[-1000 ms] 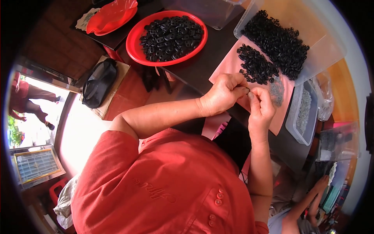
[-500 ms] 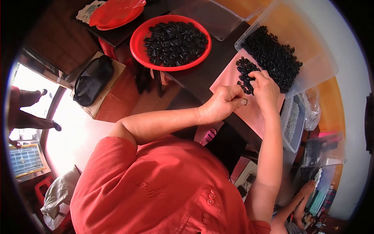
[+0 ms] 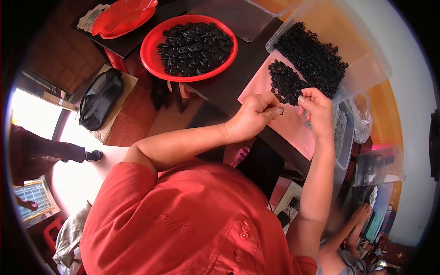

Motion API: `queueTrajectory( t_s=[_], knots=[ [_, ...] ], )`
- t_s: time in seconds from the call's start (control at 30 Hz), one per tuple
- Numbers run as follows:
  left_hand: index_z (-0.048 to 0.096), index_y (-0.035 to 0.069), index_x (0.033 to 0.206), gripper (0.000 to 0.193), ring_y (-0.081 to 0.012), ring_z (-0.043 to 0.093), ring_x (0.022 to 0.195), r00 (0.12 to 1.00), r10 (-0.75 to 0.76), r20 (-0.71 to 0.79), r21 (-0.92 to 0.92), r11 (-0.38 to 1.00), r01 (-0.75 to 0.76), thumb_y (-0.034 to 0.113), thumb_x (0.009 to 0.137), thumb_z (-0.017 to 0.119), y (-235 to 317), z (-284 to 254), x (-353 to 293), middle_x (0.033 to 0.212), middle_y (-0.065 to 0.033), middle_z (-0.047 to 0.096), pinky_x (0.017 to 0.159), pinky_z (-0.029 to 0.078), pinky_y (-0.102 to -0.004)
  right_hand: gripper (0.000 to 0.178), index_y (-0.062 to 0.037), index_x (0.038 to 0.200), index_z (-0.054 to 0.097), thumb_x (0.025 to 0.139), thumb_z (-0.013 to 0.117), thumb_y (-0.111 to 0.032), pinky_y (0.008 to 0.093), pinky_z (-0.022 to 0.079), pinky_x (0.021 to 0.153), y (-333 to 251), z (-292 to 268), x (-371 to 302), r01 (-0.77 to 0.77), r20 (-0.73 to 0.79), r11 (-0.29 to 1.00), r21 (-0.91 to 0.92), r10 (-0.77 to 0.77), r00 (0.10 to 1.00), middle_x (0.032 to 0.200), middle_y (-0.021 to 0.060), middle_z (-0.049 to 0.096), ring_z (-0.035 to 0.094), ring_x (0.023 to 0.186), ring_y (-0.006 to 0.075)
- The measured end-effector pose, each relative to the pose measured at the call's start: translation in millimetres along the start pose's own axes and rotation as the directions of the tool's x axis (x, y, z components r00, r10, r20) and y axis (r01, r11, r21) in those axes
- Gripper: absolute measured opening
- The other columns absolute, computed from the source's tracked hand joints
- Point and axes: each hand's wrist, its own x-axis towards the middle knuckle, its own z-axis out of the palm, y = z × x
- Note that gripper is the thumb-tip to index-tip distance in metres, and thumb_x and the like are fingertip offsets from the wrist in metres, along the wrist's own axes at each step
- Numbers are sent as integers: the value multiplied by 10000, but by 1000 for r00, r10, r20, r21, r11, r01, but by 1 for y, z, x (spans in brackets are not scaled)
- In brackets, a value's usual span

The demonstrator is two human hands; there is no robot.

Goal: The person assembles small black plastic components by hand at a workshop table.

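My left hand is closed in a pinch over the near part of a pink sheet. A small black piece with a thin metal pin shows at its fingertips. Close by on the right, my right hand has its thumb and fingers curled together; whatever is between them, if anything, is too small to make out. Just beyond both hands lies a heap of small black looped plastic pieces on the sheet. A clear tub behind it holds many more such pieces.
At the back left stands a red basin full of larger black oval pieces. A tray of small silvery parts sits right of my right hand, beside a clear plastic bag. Other people's limbs show at the left and lower right.
My right hand has drawn off the black heap toward me, its fingers now curled near my left hand. The view has shifted slightly. The person at far left has moved.
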Motion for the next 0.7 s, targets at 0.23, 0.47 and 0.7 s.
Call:
queueTrajectory(
  t_s=[0.23,0.47,0.7],
  knots=[
    [595,-1,897,128,-88,549,641,987,-150,-52,-134,981,142,117,937,626,14,0,1,715,-10,571,575,469,-251,117,6,939,636,868,613,-84,181,316,496,-9,-3,-36,-177,128,960,218,152,980,737,7,607,540,581,61],
    [607,-3,884,128,-138,602,679,977,-170,-129,-398,911,106,110,943,597,12,4,8,756,-55,619,657,520,-286,67,-28,919,649,872,627,-69,185,339,509,-13,20,-59,-123,119,977,175,103,987,718,-17,601,513,586,43],
    [595,2,893,107,-213,635,716,957,-282,-64,-646,743,176,105,924,595,35,7,31,815,-140,645,700,538,-349,75,32,898,583,823,590,33,363,475,691,-27,52,-63,470,133,812,-347,-453,881,839,129,614,610,758,265]
  ],
)
